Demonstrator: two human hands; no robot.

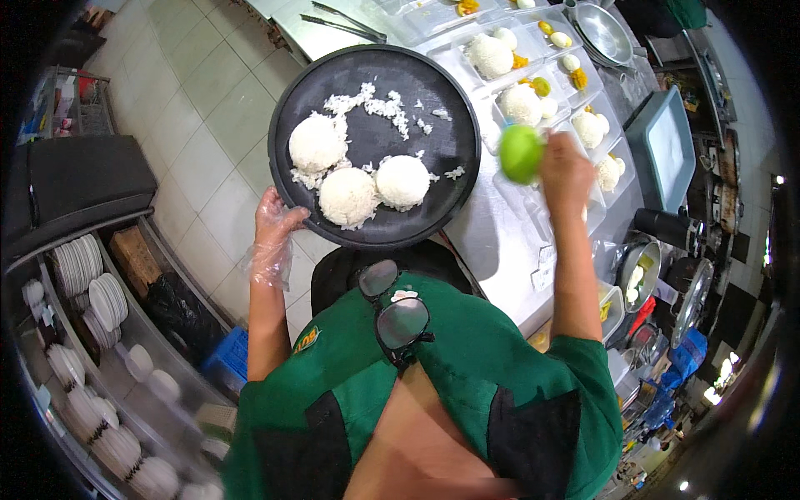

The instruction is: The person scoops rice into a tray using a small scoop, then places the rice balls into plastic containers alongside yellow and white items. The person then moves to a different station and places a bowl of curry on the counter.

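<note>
My left hand [277,227], in a clear plastic glove, grips the near-left rim of a round black tray [375,137]. Three domes of white rice sit on the tray: one at the left [317,142], one in front [347,198] and one to the right [402,181]. Loose rice [387,108] is scattered around them. My right hand [568,173] holds a bright green rounded bowl [521,154], blurred by motion, over the clear plastic containers on the steel table. Several of those containers hold a rice dome [490,57], eggs [561,40] and orange-yellow food [578,79].
Metal tongs [346,23] lie at the table's far left edge. Metal pans [603,33] and a blue-grey tray [671,150] stand to the right. A shelf on my left holds stacked white plates [79,262], near a blue crate [227,360]. Tiled floor [212,117] shows beyond the black tray.
</note>
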